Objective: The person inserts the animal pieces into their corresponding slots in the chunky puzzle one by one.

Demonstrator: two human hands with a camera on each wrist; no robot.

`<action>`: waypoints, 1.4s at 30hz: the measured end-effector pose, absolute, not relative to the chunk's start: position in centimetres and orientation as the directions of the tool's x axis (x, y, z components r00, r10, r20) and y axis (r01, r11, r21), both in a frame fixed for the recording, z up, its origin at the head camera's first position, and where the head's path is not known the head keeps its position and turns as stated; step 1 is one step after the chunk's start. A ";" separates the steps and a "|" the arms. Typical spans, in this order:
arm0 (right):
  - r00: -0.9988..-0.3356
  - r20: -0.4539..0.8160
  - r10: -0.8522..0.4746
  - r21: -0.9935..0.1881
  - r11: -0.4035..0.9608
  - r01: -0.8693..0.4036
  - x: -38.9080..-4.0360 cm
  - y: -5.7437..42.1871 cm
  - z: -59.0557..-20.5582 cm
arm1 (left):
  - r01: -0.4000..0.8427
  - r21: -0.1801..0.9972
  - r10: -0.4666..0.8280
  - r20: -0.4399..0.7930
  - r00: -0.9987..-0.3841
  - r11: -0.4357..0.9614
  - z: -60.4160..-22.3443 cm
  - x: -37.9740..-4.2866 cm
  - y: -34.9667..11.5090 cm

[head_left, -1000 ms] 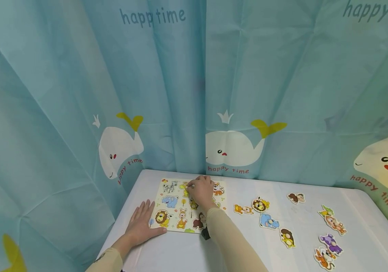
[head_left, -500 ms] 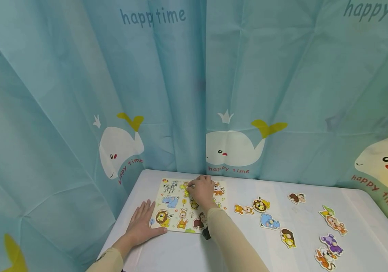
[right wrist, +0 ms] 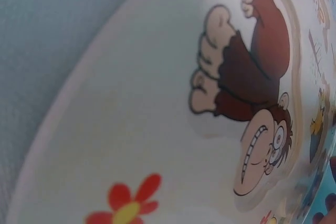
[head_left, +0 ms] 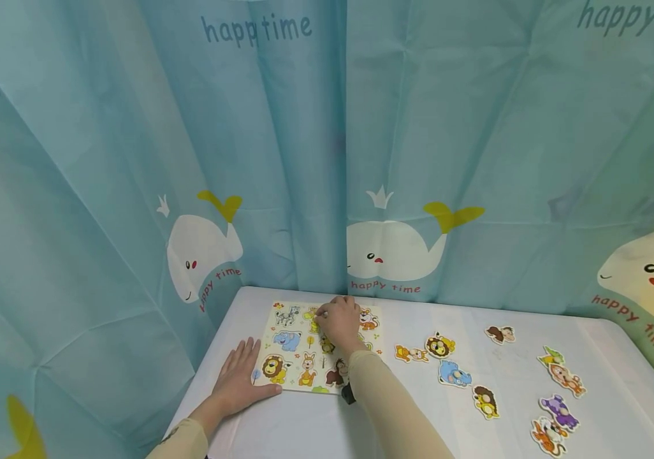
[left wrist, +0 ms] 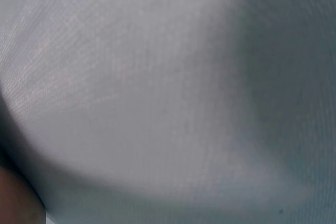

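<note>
The right hand's (head_left: 340,324) curled grip pinches the giraffe piece (head_left: 312,321) on the puzzle board (head_left: 294,371), near the table's (head_left: 516,376) far left corner; the left hand (head_left: 238,376) lies flat, fingers spread.

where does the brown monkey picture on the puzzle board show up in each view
Head: brown monkey picture is low, near centre, just left of the right sleeve.
Left wrist: not in it, mostly blurred pale cloth.
Right wrist: large, right of centre, its head toward the bottom.
Shared landmark: the puzzle board around it, in the head and right wrist views only.
</note>
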State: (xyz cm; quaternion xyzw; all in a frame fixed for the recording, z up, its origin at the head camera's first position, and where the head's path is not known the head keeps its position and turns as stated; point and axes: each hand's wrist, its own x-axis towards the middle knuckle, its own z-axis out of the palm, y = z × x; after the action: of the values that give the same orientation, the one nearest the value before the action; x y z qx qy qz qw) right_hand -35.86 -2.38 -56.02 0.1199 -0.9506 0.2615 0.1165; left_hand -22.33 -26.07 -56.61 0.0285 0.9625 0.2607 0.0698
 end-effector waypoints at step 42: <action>-0.885 0.346 -0.311 -0.515 0.726 -0.456 -34.5 4.1 -49.4 | 0.041 0.504 0.108 -0.103 -0.989 0.863 -57.3 -22.3 -26.3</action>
State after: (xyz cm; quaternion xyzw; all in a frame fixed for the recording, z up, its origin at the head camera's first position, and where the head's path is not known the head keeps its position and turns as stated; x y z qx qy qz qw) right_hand -34.49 4.14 -49.35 0.2080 -0.9213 0.3065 0.1185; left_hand -22.28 -26.27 -57.31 0.0387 0.9630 0.2591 0.0638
